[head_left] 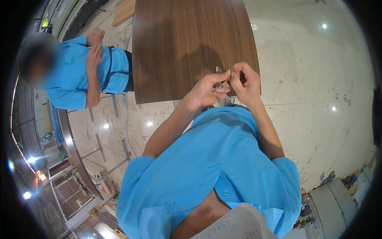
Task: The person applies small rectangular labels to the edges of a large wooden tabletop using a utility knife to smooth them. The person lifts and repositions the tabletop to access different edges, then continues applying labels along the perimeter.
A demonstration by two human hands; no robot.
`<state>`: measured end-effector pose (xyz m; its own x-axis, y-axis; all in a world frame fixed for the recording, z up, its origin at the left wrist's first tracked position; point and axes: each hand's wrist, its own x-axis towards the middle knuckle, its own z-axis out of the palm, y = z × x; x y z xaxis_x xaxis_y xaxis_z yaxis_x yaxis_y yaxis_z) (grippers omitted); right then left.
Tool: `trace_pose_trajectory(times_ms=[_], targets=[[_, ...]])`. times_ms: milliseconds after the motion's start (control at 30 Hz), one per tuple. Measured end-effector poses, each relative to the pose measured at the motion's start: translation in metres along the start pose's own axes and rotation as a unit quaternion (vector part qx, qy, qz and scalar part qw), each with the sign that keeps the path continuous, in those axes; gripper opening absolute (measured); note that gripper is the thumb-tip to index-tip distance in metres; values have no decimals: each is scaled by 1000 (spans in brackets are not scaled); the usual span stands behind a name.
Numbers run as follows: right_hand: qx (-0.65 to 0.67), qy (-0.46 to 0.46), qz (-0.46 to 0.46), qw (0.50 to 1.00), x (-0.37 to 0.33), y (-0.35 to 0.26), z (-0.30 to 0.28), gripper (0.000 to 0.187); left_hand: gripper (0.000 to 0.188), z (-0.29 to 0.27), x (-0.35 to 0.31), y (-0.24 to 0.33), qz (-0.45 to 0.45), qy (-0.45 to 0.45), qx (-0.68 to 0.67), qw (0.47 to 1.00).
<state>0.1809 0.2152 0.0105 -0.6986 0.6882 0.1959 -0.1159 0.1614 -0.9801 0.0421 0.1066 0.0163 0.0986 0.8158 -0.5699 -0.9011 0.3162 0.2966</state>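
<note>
Above the near edge of a dark brown wood-grain tabletop (pixel 171 44), both my hands are close together. A thin, pale strip (pixel 225 83) slants across the fingers of my left hand (pixel 203 88), which are curled round it. My right hand (pixel 247 85) is closed in a pinch, thumb against forefinger, at the strip's upper end beside my left thumb tip. A small shiny grey piece (pixel 218 69) sticks up behind my left thumb; its kind is too small to tell, and my fingers hide its lower part.
To the left of the table stands a co-worker in a blue shirt (pixel 73 73), hands raised near each other. A thin blue cable (pixel 128 137) runs along the tiled floor (pixel 298 75). Metal frames (pixel 99 147) lie at the left; a grey cylindrical object (pixel 330 203) is at the lower right.
</note>
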Motion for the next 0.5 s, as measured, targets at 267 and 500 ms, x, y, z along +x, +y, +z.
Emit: trace_pose_trajectory(times_ms=[267, 500], targets=[[148, -22, 96, 984, 0, 3, 1, 6, 20, -2, -4, 7, 94, -27, 95, 991], [205, -32, 141, 968, 0, -3, -2, 7, 23, 4, -9, 11, 163, 22, 212, 963]])
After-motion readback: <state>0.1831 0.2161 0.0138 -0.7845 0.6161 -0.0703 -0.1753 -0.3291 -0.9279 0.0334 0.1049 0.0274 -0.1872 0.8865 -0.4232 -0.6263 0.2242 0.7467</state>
